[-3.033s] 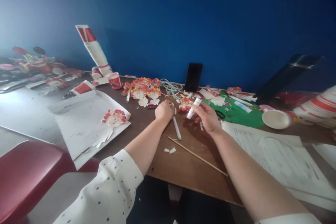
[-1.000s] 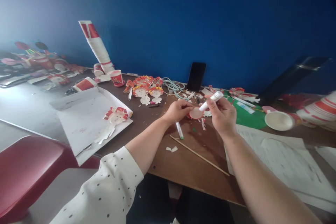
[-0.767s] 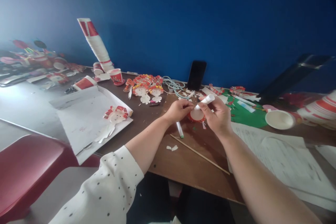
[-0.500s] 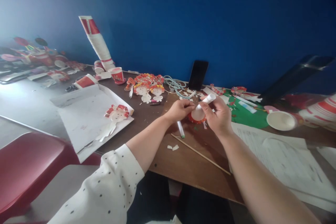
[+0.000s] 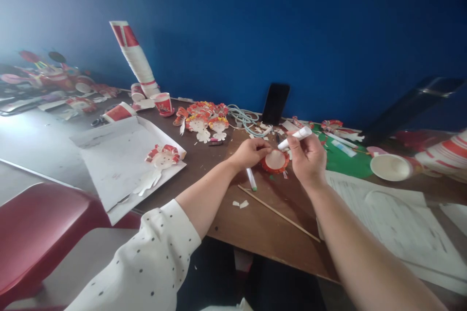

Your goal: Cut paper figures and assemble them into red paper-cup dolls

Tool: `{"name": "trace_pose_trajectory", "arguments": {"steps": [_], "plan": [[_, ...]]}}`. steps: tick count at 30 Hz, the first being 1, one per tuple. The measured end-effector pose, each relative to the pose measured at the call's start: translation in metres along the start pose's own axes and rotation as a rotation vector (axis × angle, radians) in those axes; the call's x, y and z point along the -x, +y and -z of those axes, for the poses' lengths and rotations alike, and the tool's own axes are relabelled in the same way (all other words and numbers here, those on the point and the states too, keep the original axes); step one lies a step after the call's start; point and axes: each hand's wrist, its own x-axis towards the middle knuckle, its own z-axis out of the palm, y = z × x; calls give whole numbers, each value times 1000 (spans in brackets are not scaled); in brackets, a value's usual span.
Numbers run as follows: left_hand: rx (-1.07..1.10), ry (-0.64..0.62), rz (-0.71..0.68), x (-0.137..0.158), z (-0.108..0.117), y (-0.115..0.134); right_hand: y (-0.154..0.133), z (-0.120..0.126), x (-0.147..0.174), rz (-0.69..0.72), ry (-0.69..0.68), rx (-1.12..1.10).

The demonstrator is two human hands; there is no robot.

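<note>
In the middle of the head view, my left hand point(image 5: 250, 153) pinches the left edge of a round paper-cup cutout point(image 5: 275, 159), which has a pale centre and a red-orange curled rim. Closed around a white glue stick point(image 5: 297, 138) is my right hand point(image 5: 309, 158). The stick slants, its lower end near the cutout's upper edge; whether they touch I cannot tell. Below my left hand lies a white pen with a green end point(image 5: 251, 180). A thin wooden stick point(image 5: 279, 214) and small white paper scraps point(image 5: 240, 204) rest nearer the table's front edge.
Finished-looking cup figures point(image 5: 204, 121) lie behind my left hand. A phone point(image 5: 276, 103) leans on the blue wall. To the left are a white box lid point(image 5: 116, 155) and a tall cup stack point(image 5: 136, 60). Printed papers point(image 5: 383, 218) and a green sheet point(image 5: 350, 163) occupy the right.
My right hand has moved slightly right with the glue stick, from over the cutout toward its upper right edge, uncovering more of the pale centre. My left hand stays in place.
</note>
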Motion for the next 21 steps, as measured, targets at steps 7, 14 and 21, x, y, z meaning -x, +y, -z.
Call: {"name": "trace_pose_trajectory", "arguments": {"steps": [7,14,21], "plan": [[-29,-11,-47,-1,0,-4,-3,-2,3,-16,-146,38],[-118,-12,-73,-1,-1,0,1,-6,-1,-33,25,161],[-142,-10,-74,-2,0,-3,4,-2,-3,-141,26,46]]}}
